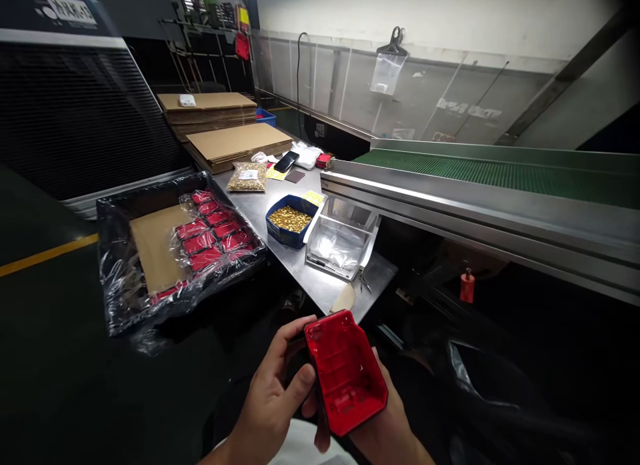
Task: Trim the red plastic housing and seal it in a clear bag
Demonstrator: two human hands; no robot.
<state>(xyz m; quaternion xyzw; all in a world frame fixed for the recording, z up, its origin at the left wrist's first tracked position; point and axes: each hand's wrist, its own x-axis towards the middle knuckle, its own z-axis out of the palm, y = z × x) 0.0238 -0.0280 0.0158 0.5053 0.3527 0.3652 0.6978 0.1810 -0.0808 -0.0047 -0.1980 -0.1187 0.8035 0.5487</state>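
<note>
A red plastic housing (345, 372) with a black outer edge is held low in front of me, its hollow, ribbed inside turned up. My right hand (387, 415) cups it from below and along its right side. On the other side, my left hand (277, 378) grips its left edge, index finger at the upper corner and thumb beside the wall. Part of the fingers of both hands is hidden behind the housing. Beyond it on the metal table (295, 272) stand a blue bin (280, 233) of small brass-coloured parts and a tray holding clear plastic bags (337, 242).
At left, a plastic-lined black crate (113, 272) holds several red parts (220, 225) and cardboard. Stacked cardboard (235, 142), a bag of brass-coloured parts (249, 176) and a phone (287, 162) lie farther back. A green conveyor belt (475, 172) runs along the right.
</note>
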